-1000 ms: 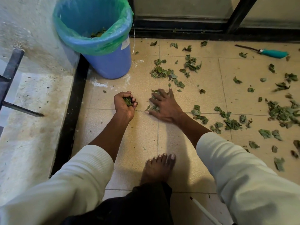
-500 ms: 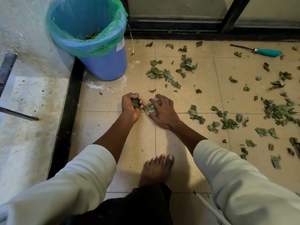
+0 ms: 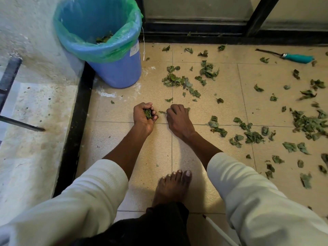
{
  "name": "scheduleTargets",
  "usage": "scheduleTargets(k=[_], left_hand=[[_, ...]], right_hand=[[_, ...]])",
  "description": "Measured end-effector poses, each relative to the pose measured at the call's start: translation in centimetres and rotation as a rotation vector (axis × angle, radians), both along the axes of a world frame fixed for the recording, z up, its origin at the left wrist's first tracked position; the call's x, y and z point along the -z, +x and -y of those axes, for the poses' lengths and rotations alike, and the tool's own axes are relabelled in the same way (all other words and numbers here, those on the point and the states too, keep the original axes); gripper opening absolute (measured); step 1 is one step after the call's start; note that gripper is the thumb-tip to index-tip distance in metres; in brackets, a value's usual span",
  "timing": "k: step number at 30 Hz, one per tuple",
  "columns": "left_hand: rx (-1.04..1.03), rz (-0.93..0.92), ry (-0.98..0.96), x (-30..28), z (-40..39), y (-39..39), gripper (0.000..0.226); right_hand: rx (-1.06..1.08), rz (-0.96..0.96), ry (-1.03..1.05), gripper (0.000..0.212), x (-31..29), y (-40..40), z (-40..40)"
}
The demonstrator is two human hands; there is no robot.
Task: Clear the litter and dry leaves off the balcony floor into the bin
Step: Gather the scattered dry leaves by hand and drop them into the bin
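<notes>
**Leaf gathering under way; handful ready for the bin**

My left hand is curled tight around a wad of dry leaves, green showing between fingers and thumb, knuckles resting on the tiled floor. My right hand lies palm-down just beside it, fingers bent and raking a few scraps; one leaf tip pokes out at the fingertips and another at the far edge of the hand, so I judge it has hold of a small clutch, though most of it is hidden beneath the palm.

The bin, blue with a green liner, stands ahead and left against the wall, with some leaves already inside. Much litter remains: a cluster ahead of my hands and a wider scatter to the right. A teal-handled tool lies at the far right.

Assessment: collection step, early in the task. The next move calls for lifting both fists clear and releasing them over the bin's mouth, kept closed in transit so that crumbs do not drop.
</notes>
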State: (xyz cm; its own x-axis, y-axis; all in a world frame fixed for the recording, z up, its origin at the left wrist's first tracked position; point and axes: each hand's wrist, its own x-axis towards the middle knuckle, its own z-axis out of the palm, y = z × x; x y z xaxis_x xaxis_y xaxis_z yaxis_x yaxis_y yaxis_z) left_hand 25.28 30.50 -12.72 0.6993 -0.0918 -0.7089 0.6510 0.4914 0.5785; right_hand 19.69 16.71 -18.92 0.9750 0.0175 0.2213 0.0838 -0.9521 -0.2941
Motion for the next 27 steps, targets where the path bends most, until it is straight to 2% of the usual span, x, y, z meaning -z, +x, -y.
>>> scheduleTargets(k=[3,6,8,11,14,15,17,20,22,24,27], left_hand=[[0.079,-0.012,0.021,0.3,0.3,-0.1,0.015],[0.136,-0.057,0.028,0.3,0.6,-0.1,0.04],[0.146,-0.094,-0.021,0.2,0.8,-0.3,0.048],[0.117,-0.146,-0.118,0.3,1.3,-0.5,0.047],[0.116,-0.166,-0.146,0.4,1.7,-0.5,0.041],[0.122,-0.173,-0.148,0.4,1.8,-0.5,0.038],[0.131,-0.182,-0.154,0.4,2.3,-0.7,0.033],[0.157,-0.17,-0.138,0.5,3.0,-0.9,0.026],[0.163,-0.154,-0.164,0.2,3.5,-1.3,0.026],[0.138,-0.149,-0.258,-0.1,3.8,-1.6,0.029],[0.076,-0.122,-0.387,-0.2,3.7,-1.7,0.032]], right_hand=[[0.017,0.004,-0.039,0.017,-0.2,0.1,0.9],[0.007,0.027,-0.118,0.019,-0.4,0.2,1.8],[0.039,0.012,-0.112,0.023,-0.6,0.1,2.1],[0.099,0.022,-0.105,0.022,-0.9,-0.2,2.6],[0.068,0.041,-0.075,0.019,-1.2,-0.2,3.0],[0.123,0.022,0.017,0.019,-1.4,0.0,3.0],[0.365,-0.055,0.319,0.028,-2.4,0.6,2.9],[0.687,0.047,0.936,0.036,-4.8,1.8,1.4],[0.756,0.056,1.204,0.04,-6.4,2.5,-0.6],[0.718,-0.006,1.314,0.042,-6.9,2.8,-2.6],[0.637,-0.031,1.231,0.04,-6.7,2.5,-4.7]])
